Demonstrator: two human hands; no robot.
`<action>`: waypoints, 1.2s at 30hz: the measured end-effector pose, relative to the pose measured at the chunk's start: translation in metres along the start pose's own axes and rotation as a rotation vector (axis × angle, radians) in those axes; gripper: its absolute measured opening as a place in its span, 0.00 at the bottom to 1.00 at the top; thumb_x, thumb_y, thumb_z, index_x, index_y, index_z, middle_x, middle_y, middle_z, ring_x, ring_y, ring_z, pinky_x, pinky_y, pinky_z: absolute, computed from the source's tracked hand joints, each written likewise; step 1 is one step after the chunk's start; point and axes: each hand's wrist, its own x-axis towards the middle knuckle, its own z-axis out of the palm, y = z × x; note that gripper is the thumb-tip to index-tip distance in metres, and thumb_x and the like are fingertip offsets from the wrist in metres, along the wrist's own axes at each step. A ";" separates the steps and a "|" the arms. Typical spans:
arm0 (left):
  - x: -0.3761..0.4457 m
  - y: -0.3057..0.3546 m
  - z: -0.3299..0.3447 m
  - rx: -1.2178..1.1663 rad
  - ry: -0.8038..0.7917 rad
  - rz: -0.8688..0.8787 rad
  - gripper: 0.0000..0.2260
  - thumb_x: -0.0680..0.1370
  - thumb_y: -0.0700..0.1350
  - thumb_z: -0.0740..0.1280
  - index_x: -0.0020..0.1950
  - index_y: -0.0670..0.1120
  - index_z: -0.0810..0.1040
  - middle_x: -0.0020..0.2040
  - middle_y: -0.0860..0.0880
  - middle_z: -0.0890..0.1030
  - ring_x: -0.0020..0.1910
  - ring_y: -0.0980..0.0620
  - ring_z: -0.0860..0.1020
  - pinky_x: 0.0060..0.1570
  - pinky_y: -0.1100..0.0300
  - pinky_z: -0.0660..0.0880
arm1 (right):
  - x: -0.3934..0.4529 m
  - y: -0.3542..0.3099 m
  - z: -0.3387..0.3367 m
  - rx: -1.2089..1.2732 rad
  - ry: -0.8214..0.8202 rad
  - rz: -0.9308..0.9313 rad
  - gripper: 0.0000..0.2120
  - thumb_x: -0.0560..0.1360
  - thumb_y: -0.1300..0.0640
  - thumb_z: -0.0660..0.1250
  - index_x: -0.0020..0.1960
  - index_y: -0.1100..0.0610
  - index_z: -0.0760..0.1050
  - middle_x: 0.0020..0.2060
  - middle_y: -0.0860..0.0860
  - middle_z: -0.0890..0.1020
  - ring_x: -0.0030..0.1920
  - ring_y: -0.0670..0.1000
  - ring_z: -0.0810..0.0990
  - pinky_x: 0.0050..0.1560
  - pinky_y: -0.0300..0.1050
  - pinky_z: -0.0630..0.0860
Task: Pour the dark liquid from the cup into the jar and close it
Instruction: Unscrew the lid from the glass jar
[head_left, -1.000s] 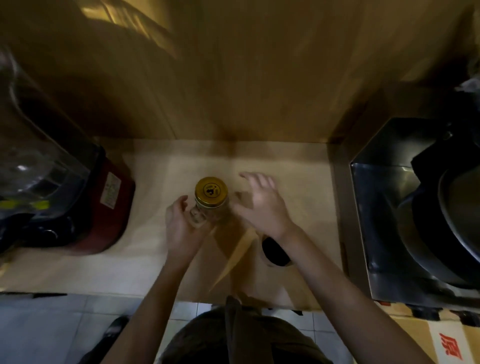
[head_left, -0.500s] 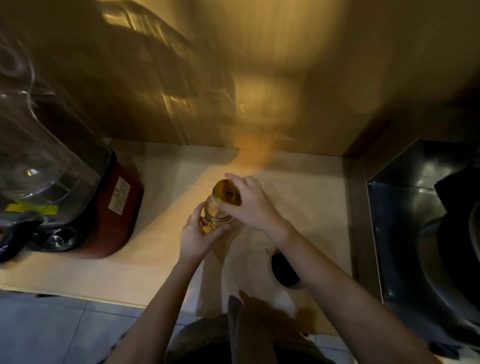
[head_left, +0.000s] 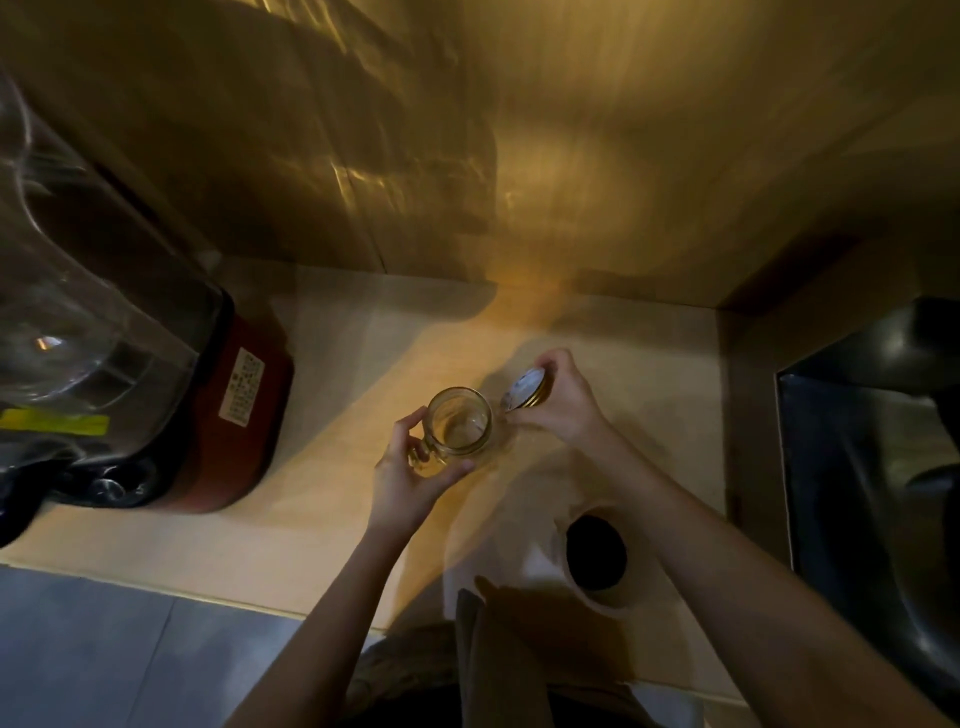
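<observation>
Head view: left hand (head_left: 410, 475) wraps fingers round the open jar (head_left: 460, 427) near the counter (head_left: 291, 525) middle, thumb and fingers closed on its glass. Right hand (head_left: 563, 402) pinches the lid (head_left: 525, 391), tilted, just right of the jar mouth. Cup (head_left: 595, 553) of dark liquid stands near the front edge; red blender (head_left: 228, 410) at left.

The right hand (head_left: 558, 402) has lifted the lid (head_left: 525, 391) off the jar (head_left: 461, 422), now open.

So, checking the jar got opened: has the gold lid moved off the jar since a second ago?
Yes. The gold metal lid left the clear glass jar, now held rightward, toward the steel sink.
</observation>
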 end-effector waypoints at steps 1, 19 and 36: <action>0.001 0.000 0.000 -0.001 0.000 -0.003 0.35 0.63 0.52 0.76 0.66 0.50 0.65 0.48 0.49 0.76 0.42 0.55 0.74 0.37 0.63 0.69 | 0.003 0.001 0.003 -0.033 -0.011 -0.014 0.35 0.55 0.60 0.82 0.55 0.56 0.65 0.50 0.54 0.75 0.50 0.55 0.75 0.50 0.50 0.74; 0.007 -0.008 -0.004 -0.039 -0.091 -0.007 0.38 0.61 0.56 0.76 0.67 0.54 0.63 0.42 0.54 0.75 0.41 0.57 0.74 0.36 0.67 0.70 | 0.001 -0.006 -0.008 -0.411 -0.168 0.025 0.31 0.66 0.58 0.75 0.65 0.61 0.68 0.62 0.59 0.75 0.62 0.59 0.72 0.62 0.51 0.70; 0.020 -0.010 -0.018 -0.062 -0.315 0.013 0.37 0.65 0.54 0.74 0.70 0.54 0.61 0.51 0.54 0.73 0.47 0.56 0.71 0.47 0.62 0.67 | -0.183 0.027 -0.016 0.290 0.631 0.293 0.10 0.80 0.59 0.60 0.44 0.59 0.79 0.41 0.59 0.81 0.46 0.58 0.77 0.50 0.52 0.71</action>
